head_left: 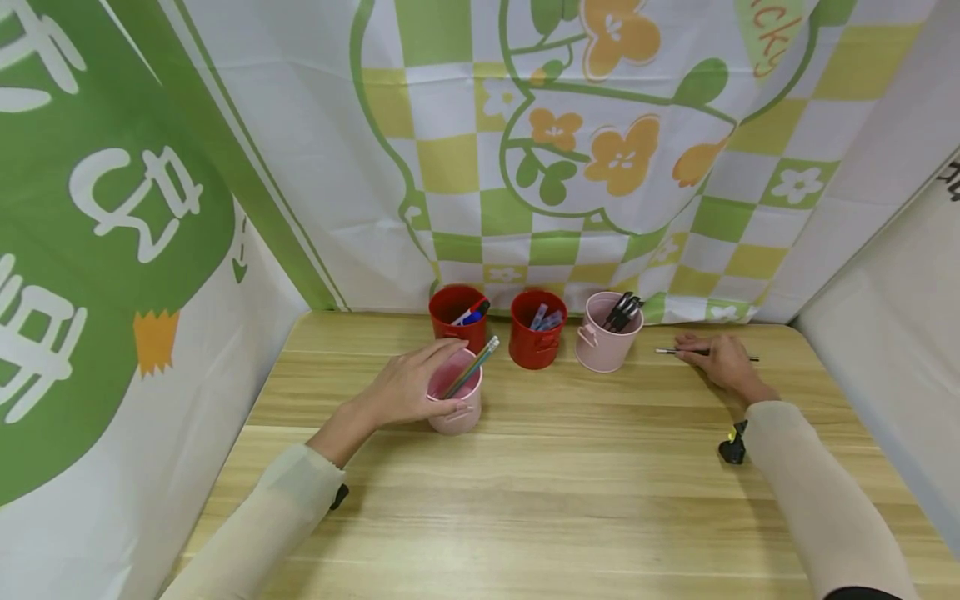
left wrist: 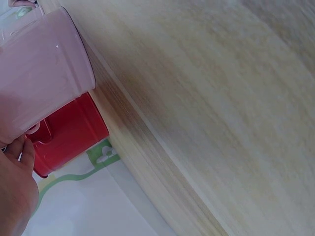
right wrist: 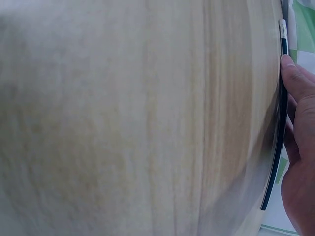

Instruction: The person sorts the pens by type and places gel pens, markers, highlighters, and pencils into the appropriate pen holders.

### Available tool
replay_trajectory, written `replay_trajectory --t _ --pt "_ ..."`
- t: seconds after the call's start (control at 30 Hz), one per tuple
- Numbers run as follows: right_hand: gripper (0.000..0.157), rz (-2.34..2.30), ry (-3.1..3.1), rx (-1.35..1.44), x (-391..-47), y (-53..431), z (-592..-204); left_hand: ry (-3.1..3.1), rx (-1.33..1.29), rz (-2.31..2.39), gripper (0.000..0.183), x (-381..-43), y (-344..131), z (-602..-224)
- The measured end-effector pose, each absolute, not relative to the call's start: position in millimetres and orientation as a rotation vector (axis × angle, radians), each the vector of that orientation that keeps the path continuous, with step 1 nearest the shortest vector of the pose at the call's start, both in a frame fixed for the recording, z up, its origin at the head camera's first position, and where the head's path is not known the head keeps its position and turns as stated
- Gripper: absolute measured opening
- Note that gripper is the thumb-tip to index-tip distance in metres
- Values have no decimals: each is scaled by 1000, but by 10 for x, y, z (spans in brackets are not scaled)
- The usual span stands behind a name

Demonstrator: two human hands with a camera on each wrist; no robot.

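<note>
My left hand (head_left: 407,385) grips a pink bucket-shaped pen holder (head_left: 459,421) around its rim, with the thumb on the near side. A few pencils (head_left: 482,358) lean out of this holder, eraser ends up. In the left wrist view, the holder's pink wall (left wrist: 44,69) lies beside a red one. At the right back of the table, my right hand (head_left: 722,360) pinches a black pencil (right wrist: 278,132) with a white end between thumb and fingers. The pencil lies roughly level, close to the tabletop; whether it touches the wood I cannot tell.
Behind the held holder stands a red bucket (head_left: 459,332) with markers. Right of it are another red bucket (head_left: 534,350) with pale bluish sticks and a pink bucket (head_left: 602,353) with black pens. A patterned cloth (head_left: 480,208) hangs behind the wooden table (head_left: 570,500).
</note>
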State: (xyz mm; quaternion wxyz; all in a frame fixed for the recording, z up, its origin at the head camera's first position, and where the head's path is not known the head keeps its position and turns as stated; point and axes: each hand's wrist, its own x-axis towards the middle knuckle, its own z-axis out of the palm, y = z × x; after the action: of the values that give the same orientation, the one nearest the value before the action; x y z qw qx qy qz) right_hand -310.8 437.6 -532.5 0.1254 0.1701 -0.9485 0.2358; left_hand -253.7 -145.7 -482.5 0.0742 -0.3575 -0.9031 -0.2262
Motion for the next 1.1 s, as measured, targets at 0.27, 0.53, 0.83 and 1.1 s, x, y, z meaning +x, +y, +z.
replay_trajectory --t 0.27,0.53,0.83,1.1 --pt "20 691 -2749 500 -3083 4329 -5314 -2729 -1063 -667 95 -2529 -1473 -4831" --pt "20 724 -2791 405 -3064 4316 -5292 -2723 -1060 -668 94 -2536 -1481 -4849" --pt "17 796 -2779 321 -3104 4349 -5297 -2718 -1070 -671 94 -2544 -1462 -4838" --pt "19 780 -2791 323 -3116 4387 -5226 -2729 -1068 -672 95 -2537 -1455 -4822"
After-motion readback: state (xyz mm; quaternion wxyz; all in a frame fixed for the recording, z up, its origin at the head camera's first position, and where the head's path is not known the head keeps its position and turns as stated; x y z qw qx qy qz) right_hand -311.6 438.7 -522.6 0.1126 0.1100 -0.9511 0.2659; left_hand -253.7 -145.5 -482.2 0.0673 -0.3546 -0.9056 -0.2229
